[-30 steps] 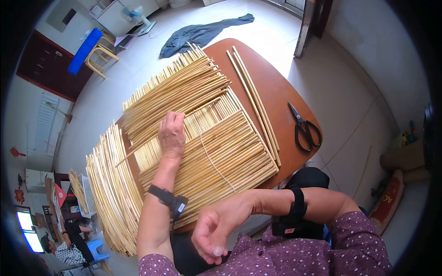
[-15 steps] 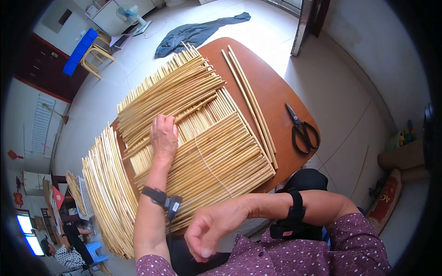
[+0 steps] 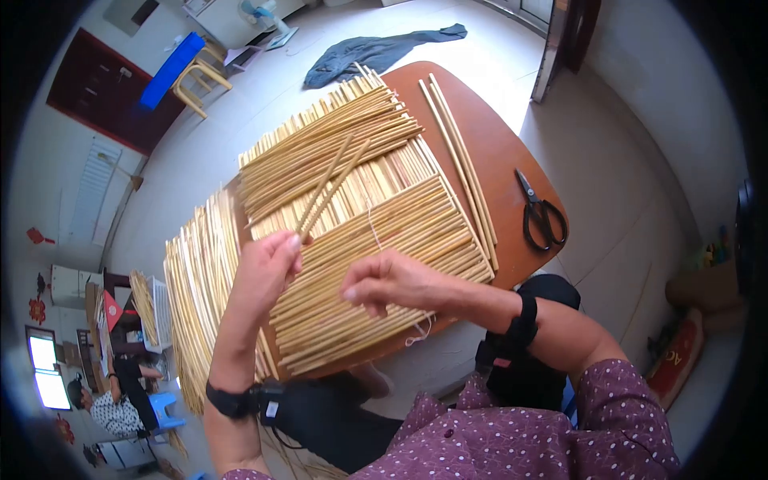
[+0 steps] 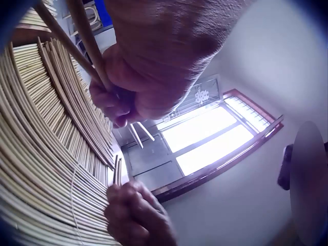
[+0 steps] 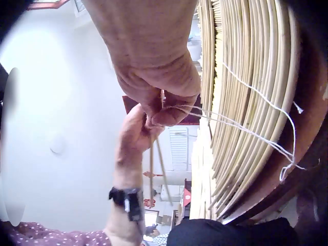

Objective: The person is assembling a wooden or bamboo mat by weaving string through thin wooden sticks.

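In the head view the left hand (image 3: 268, 268) pinches two thin sticks (image 3: 332, 184) near their lower ends, raised above a layered mat of sticks (image 3: 376, 264). The right hand (image 3: 390, 280) is beside it, over the mat, with fingers curled. White string (image 5: 241, 125) runs from the right fingertips (image 5: 166, 117) to a knotted loop at the mat's edge in the right wrist view. There the left hand (image 5: 134, 138) is just beyond the right one. The left wrist view shows the sticks (image 4: 88, 41) crossing the left palm.
Black scissors (image 3: 544, 220) and several loose sticks (image 3: 464, 160) lie on the brown table (image 3: 512, 168). A stick bundle (image 3: 196, 296) stands left of the table. Dark cloth (image 3: 360, 56) is on the floor. A seated person (image 3: 120, 408) is at the far left.
The left hand has lifted off the mat toward the body, with two sticks raised in it. The right hand has moved up from the lap over the mat, near the left.
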Available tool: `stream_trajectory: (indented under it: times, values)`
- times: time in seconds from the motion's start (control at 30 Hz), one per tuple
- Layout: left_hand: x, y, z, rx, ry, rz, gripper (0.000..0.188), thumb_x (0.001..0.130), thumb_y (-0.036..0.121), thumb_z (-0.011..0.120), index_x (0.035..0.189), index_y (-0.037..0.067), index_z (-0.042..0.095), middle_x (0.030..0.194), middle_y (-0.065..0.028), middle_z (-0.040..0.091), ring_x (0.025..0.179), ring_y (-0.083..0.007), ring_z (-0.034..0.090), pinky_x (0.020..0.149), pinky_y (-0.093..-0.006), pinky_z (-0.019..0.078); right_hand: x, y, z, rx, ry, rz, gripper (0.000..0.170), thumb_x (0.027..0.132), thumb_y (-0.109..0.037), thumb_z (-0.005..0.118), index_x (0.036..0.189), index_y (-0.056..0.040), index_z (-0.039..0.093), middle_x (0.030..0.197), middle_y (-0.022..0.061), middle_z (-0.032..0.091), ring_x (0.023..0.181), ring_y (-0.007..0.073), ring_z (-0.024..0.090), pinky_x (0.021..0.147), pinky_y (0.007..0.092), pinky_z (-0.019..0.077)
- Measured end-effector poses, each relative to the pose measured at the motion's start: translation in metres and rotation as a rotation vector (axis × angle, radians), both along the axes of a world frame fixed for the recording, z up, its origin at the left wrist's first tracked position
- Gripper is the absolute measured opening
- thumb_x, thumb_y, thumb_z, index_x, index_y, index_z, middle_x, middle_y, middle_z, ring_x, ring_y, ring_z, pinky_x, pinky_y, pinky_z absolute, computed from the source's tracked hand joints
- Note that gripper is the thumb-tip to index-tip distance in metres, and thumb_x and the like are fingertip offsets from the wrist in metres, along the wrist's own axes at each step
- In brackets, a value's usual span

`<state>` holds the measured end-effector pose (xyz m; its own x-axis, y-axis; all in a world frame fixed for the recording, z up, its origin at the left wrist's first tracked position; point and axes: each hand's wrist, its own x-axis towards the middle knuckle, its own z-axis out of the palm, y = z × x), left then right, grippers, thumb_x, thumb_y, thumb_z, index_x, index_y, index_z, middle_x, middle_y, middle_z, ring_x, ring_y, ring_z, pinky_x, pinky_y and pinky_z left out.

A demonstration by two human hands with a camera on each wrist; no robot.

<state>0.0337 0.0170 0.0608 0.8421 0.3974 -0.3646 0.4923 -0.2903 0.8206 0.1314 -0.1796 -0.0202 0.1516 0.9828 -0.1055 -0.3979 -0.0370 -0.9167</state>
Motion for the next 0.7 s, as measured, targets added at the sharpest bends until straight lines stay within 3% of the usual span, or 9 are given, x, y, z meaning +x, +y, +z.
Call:
stream_trajectory:
  times: [0.1, 0.3, 0.4, 0.43, 0.53, 0.57, 0.7]
  values:
    - [-0.063, -0.044, 0.024, -0.209, 0.008, 0.14, 0.029, 0.1, 0.027, 0.049, 0.103, 0.001, 0.062, 0.064, 0.0038, 0.053, 0.044, -0.0014, 0.038, 0.041, -0.015, 0.0282, -0.007, 0.004, -0.018, -0.007, -0.007, -0.022, 0.015, 0.095, -0.016, 0.059, 0.097, -0.0022, 0.062, 0.076, -0.0006, 0.059, 0.068, 0.0071, 0.06, 0.06, 0.0217, 0.0507]
    - [-0.179, -0.112, 0.008, -0.457, 0.017, 0.323, 0.031, 0.099, 0.027, 0.049, 0.106, -0.002, 0.061, 0.066, -0.0001, 0.057, 0.045, -0.0032, 0.042, 0.042, -0.0159, 0.0341, -0.057, -0.038, 0.012, -0.117, 0.076, -0.127, 0.025, 0.092, -0.008, 0.06, 0.115, -0.0048, 0.048, 0.074, -0.0012, 0.053, 0.064, 0.0078, 0.058, 0.057, 0.022, 0.0499]
    - [-0.218, -0.143, -0.012, -0.579, 0.004, 0.347, 0.031, 0.099, 0.025, 0.05, 0.106, -0.003, 0.061, 0.067, -0.002, 0.058, 0.046, -0.0039, 0.043, 0.042, -0.0162, 0.0353, -0.091, -0.069, -0.023, -0.054, 0.151, -0.182, 0.029, 0.09, -0.01, 0.062, 0.113, -0.0034, 0.048, 0.075, 0.0047, 0.056, 0.063, 0.0111, 0.06, 0.056, 0.0248, 0.0525]
    - [-0.228, -0.153, -0.018, -0.622, -0.006, 0.367, 0.03, 0.099, 0.023, 0.05, 0.105, -0.004, 0.061, 0.068, -0.0035, 0.059, 0.046, -0.0046, 0.045, 0.043, -0.0163, 0.0366, -0.104, -0.08, -0.026, -0.07, 0.239, -0.206, 0.019, 0.09, -0.009, 0.061, 0.104, -0.0039, 0.051, 0.075, 0.0032, 0.056, 0.063, 0.0106, 0.06, 0.056, 0.0246, 0.0532]
    - [-0.247, -0.176, -0.034, -0.72, -0.014, 0.399, 0.03, 0.098, 0.022, 0.05, 0.105, -0.005, 0.061, 0.068, -0.0044, 0.06, 0.046, -0.0052, 0.046, 0.043, -0.0165, 0.0373, -0.136, -0.103, -0.033, -0.006, 0.29, -0.331, 0.011, 0.09, -0.008, 0.061, 0.099, -0.0033, 0.056, 0.078, 0.0018, 0.058, 0.066, 0.01, 0.061, 0.059, 0.0246, 0.0539]
    - [-0.251, -0.181, -0.034, -0.735, 0.006, 0.372, 0.031, 0.098, 0.024, 0.051, 0.105, -0.004, 0.062, 0.07, -0.0033, 0.06, 0.051, -0.0061, 0.047, 0.047, -0.0178, 0.0379, -0.144, -0.109, -0.031, -0.005, 0.323, -0.358, 0.012, 0.091, -0.009, 0.06, 0.1, -0.0015, 0.061, 0.085, 0.0025, 0.063, 0.071, 0.0101, 0.062, 0.065, 0.0248, 0.0538]
    - [-0.261, -0.198, -0.049, -0.75, 0.01, 0.313, 0.03, 0.098, 0.022, 0.049, 0.103, -0.005, 0.062, 0.07, -0.006, 0.062, 0.047, -0.0068, 0.05, 0.044, -0.0178, 0.0404, -0.167, -0.121, -0.025, 0.075, 0.387, -0.411, 0.023, 0.092, -0.017, 0.062, 0.107, 0.0011, 0.065, 0.093, 0.0063, 0.066, 0.079, 0.012, 0.063, 0.075, 0.0256, 0.0519]
